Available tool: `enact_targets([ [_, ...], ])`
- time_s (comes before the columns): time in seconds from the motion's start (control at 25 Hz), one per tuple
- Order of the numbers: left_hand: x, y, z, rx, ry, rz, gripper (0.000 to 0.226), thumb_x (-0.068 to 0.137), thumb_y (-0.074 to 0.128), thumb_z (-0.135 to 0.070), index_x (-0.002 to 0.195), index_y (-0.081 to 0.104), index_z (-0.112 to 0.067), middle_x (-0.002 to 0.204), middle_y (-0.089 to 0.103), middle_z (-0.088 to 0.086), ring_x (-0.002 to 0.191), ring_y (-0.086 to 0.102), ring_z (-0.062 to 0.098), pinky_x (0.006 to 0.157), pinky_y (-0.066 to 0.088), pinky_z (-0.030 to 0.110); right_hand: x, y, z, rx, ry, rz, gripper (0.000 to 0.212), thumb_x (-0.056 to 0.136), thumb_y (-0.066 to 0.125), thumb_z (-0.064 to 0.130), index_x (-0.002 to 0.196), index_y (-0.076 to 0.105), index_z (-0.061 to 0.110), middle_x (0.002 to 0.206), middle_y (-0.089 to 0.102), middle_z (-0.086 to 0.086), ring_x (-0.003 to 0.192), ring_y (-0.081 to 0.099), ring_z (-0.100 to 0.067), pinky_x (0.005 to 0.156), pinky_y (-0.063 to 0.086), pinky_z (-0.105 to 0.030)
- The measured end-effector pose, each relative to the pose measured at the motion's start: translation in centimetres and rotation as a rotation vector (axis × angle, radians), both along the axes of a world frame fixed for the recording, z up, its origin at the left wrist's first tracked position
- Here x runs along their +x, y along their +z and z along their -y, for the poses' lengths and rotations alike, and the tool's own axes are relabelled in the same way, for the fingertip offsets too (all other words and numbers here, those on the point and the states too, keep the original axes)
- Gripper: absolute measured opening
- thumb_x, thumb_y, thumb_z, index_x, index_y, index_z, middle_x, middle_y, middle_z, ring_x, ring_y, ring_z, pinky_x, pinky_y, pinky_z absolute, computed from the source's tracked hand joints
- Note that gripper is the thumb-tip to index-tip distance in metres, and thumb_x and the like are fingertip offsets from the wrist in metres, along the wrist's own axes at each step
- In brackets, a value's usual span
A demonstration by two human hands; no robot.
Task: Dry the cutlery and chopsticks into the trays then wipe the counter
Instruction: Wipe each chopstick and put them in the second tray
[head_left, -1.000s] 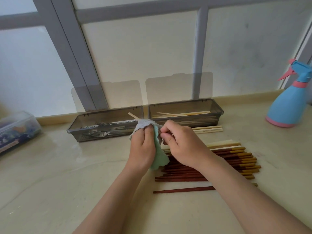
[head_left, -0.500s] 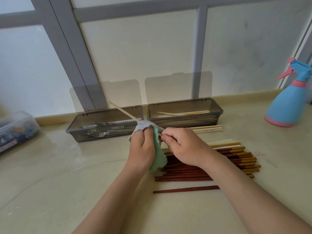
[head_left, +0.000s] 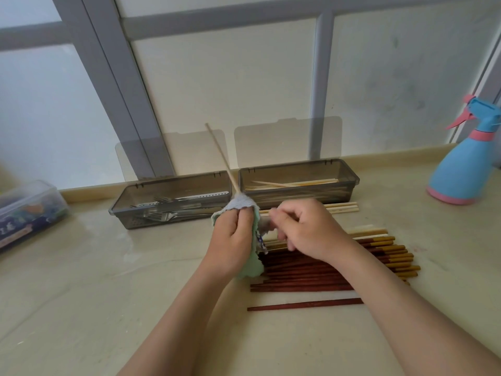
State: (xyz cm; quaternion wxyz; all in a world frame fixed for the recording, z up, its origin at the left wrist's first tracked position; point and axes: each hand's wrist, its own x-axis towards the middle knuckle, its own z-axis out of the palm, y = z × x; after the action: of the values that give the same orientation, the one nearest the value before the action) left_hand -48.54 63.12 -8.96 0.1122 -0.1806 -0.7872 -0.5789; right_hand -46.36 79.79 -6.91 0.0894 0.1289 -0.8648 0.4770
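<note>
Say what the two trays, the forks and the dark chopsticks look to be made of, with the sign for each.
Trays: smoky see-through plastic, contents visible through the walls.
Forks: probably steel, silvery and shiny.
Dark chopsticks: likely reddish-brown wood with tan ends, matt; lacquer cannot be ruled out.

Pale green terry cloth [head_left: 248, 267], dark red-brown wooden chopsticks [head_left: 303, 278] with mustard-yellow ends, smoky grey translucent trays [head_left: 298, 169], blue-and-pink spray bottle [head_left: 463, 169]; cloth's top looks greyish, maybe blur.

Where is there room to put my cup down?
Bare counter lies in front of the fork tray, left of the arms. More sits between the dark chopsticks and spray bottle. The middle is crowded.
</note>
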Motion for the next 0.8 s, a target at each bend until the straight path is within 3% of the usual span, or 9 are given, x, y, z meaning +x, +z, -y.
enact_targets([
  [0.08,0.8,0.2,-0.1,-0.114,-0.093,0.019,0.048,0.105,0.043,-0.017,0.057,0.043,-0.013,0.048,0.043,-0.009,0.047,0.04,0.007,0.049,0.033,0.019,-0.2,0.2,-0.1,-0.242,-0.046,0.025,0.022,0.101,0.057,0.022,0.087,0.072,0.013,0.063,0.061,0.005,0.048,0.053,-0.01,0.046,0.044,-0.023],
  [0.16,1.3,0.0,-0.4,-0.241,-0.201,0.024,0.044,0.099,0.045,-0.019,0.056,0.04,-0.015,0.047,0.034,-0.012,0.045,0.032,0.004,0.048,0.027,0.018,-0.3,0.2,0.2,-0.425,-0.036,0.103,0.02,0.101,0.059,0.019,0.09,0.074,0.011,0.059,0.056,0.006,0.048,0.043,-0.012,0.042,0.034,-0.018],
  [0.32,1.2,0.0,-0.6,-0.294,-0.237,0.094,0.043,0.099,0.047,-0.016,0.057,0.04,-0.012,0.046,0.037,-0.011,0.043,0.034,0.005,0.047,0.031,0.019,-0.9,-0.5,0.7,-0.524,-0.087,0.262,0.028,0.103,0.056,0.018,0.079,0.069,0.011,0.054,0.05,0.007,0.049,0.036,-0.013,0.038,0.027,-0.019],
  [0.48,1.7,0.1,-0.9,-0.391,-0.277,0.094,0.046,0.101,0.047,-0.016,0.056,0.039,-0.019,0.044,0.043,-0.012,0.046,0.041,0.007,0.051,0.035,0.024,-2.0,-0.7,0.1,-0.634,-0.242,0.346,0.026,0.106,0.047,0.022,0.092,0.062,0.007,0.07,0.063,-0.003,0.046,0.046,-0.011,0.037,0.025,-0.022],
  [0.64,1.8,0.1,-0.8,-0.361,-0.3,0.139,0.046,0.099,0.047,-0.015,0.054,0.04,-0.021,0.045,0.042,-0.012,0.046,0.041,0.009,0.049,0.034,0.023,-2.9,-0.7,-1.0,-0.848,-0.352,0.371,0.024,0.108,0.043,0.021,0.099,0.057,0.005,0.071,0.064,-0.009,0.043,0.041,-0.011,0.036,0.025,-0.021],
  [0.72,2.1,0.5,-0.8,-0.275,-0.26,0.127,0.047,0.099,0.048,-0.009,0.054,0.04,-0.018,0.046,0.037,-0.013,0.045,0.037,0.005,0.047,0.03,0.021,-2.9,-0.4,-1.7,-0.807,-0.43,0.343,0.026,0.108,0.043,0.024,0.105,0.062,0.008,0.074,0.059,-0.007,0.047,0.039,-0.012,0.037,0.028,-0.023],
  [0.8,1.9,0.8,-0.6,-0.16,-0.141,0.1,0.047,0.101,0.047,-0.007,0.055,0.043,-0.015,0.046,0.038,-0.014,0.045,0.036,0.0,0.047,0.03,0.017,-2.6,0.1,-2.4,-0.503,-0.462,0.229,0.027,0.108,0.041,0.026,0.108,0.066,0.015,0.077,0.058,-0.003,0.054,0.046,-0.012,0.041,0.035,-0.021],
])
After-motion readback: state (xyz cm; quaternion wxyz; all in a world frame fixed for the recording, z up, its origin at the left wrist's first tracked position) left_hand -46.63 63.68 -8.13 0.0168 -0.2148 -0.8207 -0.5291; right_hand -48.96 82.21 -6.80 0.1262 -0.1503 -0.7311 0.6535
